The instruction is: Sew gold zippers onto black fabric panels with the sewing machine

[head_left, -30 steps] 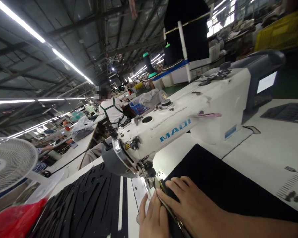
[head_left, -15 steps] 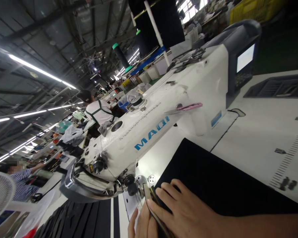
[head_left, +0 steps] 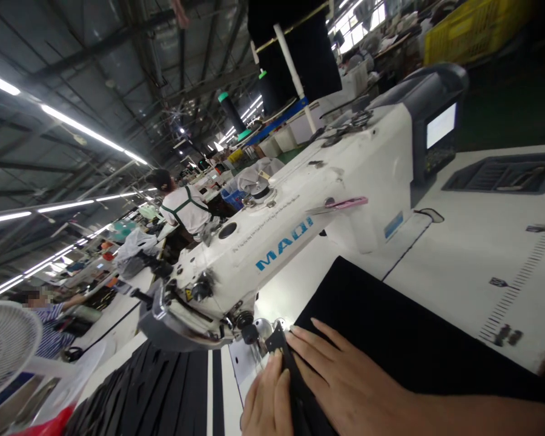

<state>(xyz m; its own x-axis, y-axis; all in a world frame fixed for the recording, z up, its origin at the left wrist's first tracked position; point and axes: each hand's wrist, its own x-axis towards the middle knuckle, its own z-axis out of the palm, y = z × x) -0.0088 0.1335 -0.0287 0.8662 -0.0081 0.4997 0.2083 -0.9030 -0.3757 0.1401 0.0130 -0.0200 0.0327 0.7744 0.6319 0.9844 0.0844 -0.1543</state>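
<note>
Since earlier my fingers spread flat: both hands, left hand [head_left: 267, 402] and right hand [head_left: 340, 381], press black cloth [head_left: 390, 327], needle [head_left: 260, 348] at 11 o'clock.

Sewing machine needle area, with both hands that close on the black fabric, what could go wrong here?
The right hand and left hand press the black fabric just before the needle area of the sewing machine: fingertips could be stitched. The folded edge might slip, skewing the seam.
</note>
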